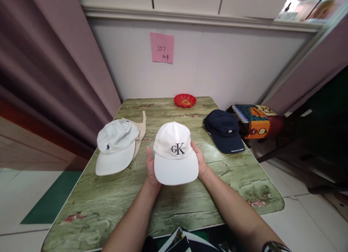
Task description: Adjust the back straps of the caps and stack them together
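Observation:
A white baseball cap with dark "CK" lettering faces me, its brim toward me, over the middle of the table. My left hand supports its left side, thumb pointing up and the other fingers hidden behind the cap. On the opposite side my right hand grips the cap's edge, with its fingers partly hidden. To the left lies another white cap with a small dark horse emblem, overlapping a beige visor-like piece. A navy cap rests on the right, its brim pointing toward me.
The green wood-patterned table meets a white wall at its back. Near that edge stands a red scalloped dish. A pink note is stuck to the wall. Purple curtains hang at left; a colourful patterned stool stands right.

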A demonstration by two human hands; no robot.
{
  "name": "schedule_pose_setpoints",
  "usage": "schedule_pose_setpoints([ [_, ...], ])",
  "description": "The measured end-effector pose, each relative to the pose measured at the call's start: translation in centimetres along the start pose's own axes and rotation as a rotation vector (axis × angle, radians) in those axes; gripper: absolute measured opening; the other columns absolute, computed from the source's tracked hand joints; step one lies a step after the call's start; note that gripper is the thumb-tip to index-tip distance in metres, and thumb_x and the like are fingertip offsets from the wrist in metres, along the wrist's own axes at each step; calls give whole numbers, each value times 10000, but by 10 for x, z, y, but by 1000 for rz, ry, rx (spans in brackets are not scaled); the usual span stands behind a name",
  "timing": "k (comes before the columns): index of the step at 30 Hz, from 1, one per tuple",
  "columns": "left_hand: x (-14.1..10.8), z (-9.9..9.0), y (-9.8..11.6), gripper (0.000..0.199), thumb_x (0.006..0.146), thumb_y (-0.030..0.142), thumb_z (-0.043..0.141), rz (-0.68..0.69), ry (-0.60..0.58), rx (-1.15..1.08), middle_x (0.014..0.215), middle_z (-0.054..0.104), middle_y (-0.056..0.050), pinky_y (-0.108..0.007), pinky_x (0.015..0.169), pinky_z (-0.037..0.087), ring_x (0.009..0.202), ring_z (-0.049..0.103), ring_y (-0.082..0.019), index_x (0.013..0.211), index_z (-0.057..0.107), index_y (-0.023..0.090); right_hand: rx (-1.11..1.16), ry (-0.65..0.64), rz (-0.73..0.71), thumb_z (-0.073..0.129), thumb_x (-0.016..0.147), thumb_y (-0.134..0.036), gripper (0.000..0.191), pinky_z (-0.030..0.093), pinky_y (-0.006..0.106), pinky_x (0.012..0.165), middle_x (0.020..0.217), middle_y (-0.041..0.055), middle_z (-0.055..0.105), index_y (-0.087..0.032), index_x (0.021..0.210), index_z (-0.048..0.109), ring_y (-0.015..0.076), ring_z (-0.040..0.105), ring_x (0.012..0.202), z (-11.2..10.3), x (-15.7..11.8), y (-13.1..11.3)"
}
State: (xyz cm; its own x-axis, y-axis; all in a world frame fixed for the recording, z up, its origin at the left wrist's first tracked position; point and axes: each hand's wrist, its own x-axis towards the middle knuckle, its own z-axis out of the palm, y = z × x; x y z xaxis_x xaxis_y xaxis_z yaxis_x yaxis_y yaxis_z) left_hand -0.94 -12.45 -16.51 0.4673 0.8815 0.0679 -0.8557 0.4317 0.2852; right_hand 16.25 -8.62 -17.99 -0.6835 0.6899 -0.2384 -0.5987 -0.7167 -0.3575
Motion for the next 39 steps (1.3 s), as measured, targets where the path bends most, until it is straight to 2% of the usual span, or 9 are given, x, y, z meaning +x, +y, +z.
schedule_pose_setpoints([
  [4, 5, -6, 5, 768, 944, 637, 174, 21, 19, -16, 1422, 554, -128, -499, 1197, 196, 1413, 387, -315, 1466, 460, 152, -16, -3, -36, 277, 930, -667, 752, 314, 589, 1116, 1191, 168, 704, -90, 1310, 575, 329, 605, 1198, -3, -1, -3],
  [10, 12, 2, 3, 652, 987, 511, 199, 36, 34, -35, 1399, 573, -111, -452, 1214, 184, 1382, 441, -280, 1459, 472, 153, -29, 3, -39, 296, 924, -673, 751, 304, 595, 1120, 1197, 170, 701, -93, 1308, 581, 332, 596, 1209, -7, 0, -1],
  [14, 12, 4, 1, 644, 992, 497, 194, 27, 26, -41, 1389, 581, -101, -444, 1215, 185, 1381, 443, -273, 1454, 480, 151, -41, 8, -75, 296, 920, -687, 758, 299, 596, 1122, 1203, 165, 700, -106, 1313, 582, 329, 591, 1218, -9, 1, 0],
  [19, 10, -3, 5, 648, 989, 510, 212, 28, 44, -36, 1380, 582, -106, -458, 1214, 190, 1368, 458, -281, 1463, 464, 147, -46, 24, -125, 296, 911, -710, 780, 315, 587, 1117, 1190, 161, 707, -108, 1318, 580, 330, 592, 1220, -8, 5, 0],
  [25, 8, -12, 12, 643, 992, 514, 223, 14, 88, -32, 1335, 616, -110, -468, 1208, 209, 1346, 486, -281, 1452, 477, 143, -5, 102, -174, 336, 958, -578, 609, 367, 562, 1095, 1122, 114, 743, -149, 1291, 612, 305, 647, 1142, -7, 9, -2],
  [33, 5, -18, 13, 632, 979, 549, 278, -45, 21, -43, 1342, 623, -85, -465, 1204, 223, 1376, 447, -280, 1439, 502, 179, 0, 73, -192, 365, 952, -562, 582, 370, 564, 1099, 1098, 121, 750, -151, 1259, 640, 309, 641, 1148, -12, 3, -1],
  [39, 1, -16, 15, 609, 978, 551, 293, -12, 88, -1, 1301, 659, -62, -450, 1197, 249, 1368, 460, -284, 1409, 546, 203, -5, 72, -188, 395, 941, -553, 546, 375, 552, 1102, 1091, 111, 753, -164, 1219, 658, 304, 635, 1161, -10, 1, -1],
])
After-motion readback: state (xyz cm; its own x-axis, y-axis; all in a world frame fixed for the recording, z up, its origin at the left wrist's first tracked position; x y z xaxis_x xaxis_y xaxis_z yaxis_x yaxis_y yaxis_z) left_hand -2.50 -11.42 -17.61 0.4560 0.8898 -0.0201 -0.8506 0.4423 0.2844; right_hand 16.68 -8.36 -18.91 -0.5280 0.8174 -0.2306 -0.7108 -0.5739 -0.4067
